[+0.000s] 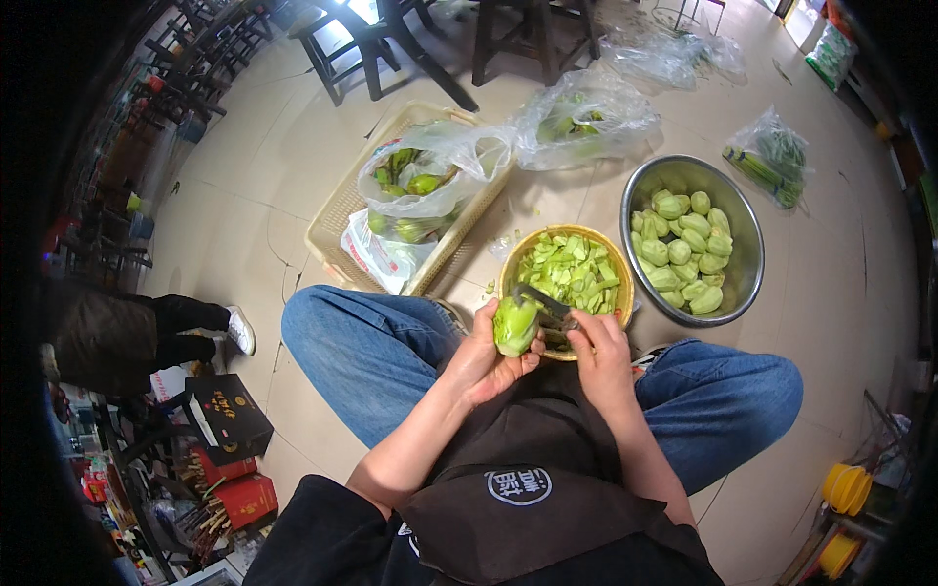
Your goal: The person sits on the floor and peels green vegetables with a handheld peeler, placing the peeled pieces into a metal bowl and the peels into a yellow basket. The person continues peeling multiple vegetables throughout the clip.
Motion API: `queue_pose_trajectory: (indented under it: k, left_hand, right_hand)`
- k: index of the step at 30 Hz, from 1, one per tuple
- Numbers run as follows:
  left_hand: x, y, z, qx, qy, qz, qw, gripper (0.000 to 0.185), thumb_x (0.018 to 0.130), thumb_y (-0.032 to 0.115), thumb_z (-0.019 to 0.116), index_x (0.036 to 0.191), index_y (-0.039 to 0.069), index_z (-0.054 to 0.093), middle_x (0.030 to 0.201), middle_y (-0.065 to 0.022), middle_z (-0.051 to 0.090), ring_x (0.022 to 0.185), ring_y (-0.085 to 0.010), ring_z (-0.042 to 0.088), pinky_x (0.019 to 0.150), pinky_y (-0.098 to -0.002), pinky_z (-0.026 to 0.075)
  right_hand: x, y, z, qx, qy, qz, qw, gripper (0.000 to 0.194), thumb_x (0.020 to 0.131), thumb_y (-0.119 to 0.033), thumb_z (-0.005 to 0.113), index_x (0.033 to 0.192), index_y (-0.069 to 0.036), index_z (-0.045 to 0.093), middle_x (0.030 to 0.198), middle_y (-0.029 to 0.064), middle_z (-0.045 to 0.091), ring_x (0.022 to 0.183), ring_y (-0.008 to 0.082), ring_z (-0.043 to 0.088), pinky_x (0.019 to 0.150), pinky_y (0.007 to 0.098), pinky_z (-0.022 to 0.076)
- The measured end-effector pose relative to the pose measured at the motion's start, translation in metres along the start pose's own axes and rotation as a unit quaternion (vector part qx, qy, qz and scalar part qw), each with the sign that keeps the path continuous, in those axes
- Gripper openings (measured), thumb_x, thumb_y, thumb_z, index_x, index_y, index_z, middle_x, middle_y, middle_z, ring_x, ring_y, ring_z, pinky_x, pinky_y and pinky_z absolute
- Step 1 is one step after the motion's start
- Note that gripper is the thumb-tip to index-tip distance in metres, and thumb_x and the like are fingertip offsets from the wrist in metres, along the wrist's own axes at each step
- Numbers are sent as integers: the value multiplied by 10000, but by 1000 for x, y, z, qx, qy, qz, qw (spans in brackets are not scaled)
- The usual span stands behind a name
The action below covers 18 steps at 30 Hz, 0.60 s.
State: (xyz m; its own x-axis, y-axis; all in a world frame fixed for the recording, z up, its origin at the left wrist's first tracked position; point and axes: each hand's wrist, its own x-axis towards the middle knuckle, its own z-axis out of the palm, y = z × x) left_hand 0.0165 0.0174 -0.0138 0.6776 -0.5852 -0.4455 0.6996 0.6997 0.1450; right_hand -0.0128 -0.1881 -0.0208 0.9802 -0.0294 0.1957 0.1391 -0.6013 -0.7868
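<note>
My left hand (pixel 487 359) is wrapped around a rounded green vegetable (pixel 515 327), partly peeled and paler at its lower end. In my right hand (pixel 602 355) is a dark-bladed peeling tool (pixel 544 299); its tip reaches the vegetable's upper side. I cannot tell whether it is a knife or a peeler. Just beyond my hands, between my knees, stands a yellow basket (pixel 626 275) filled with green peelings (pixel 568 267). My hands hide part of its near side. To its right, a steel basin (pixel 755 227) holds several peeled pale-green vegetables (pixel 679 251).
A cream plastic crate (pixel 331 220) at the front left holds a clear bag (pixel 469 146) of unpeeled vegetables. Another bag (pixel 586 121) lies behind, and bagged greens (pixel 769 157) lie right. Dark wooden stools (pixel 366 44) stand at the back. A person (pixel 132 337) is at left, near a black box (pixel 229 416).
</note>
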Motion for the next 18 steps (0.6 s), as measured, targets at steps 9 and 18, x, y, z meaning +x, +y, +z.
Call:
queue_pose_trajectory:
  k: [9,18]
  left_hand:
    - [3,-2,-11,14,-19,-6,1000,604,1040,601,471,1285,59,575,1127,-170,647,971,-255,624,856,-362,553]
    - [-11,7,6,243,-51,86,965,526,1025,601,507,1292,148,497,1184,-112,646,1008,-227,650,851,-352,543]
  right_hand:
    - [-6,-6,-4,105,-85,216,967,272,1047,-179,586,1230,13,647,1004,175,707,883,264,681,819,376,531]
    - [-3,15,-11,-5,-59,38,998,251,982,-194,656,1187,-55,698,1015,201,684,932,405,664,809,468,524]
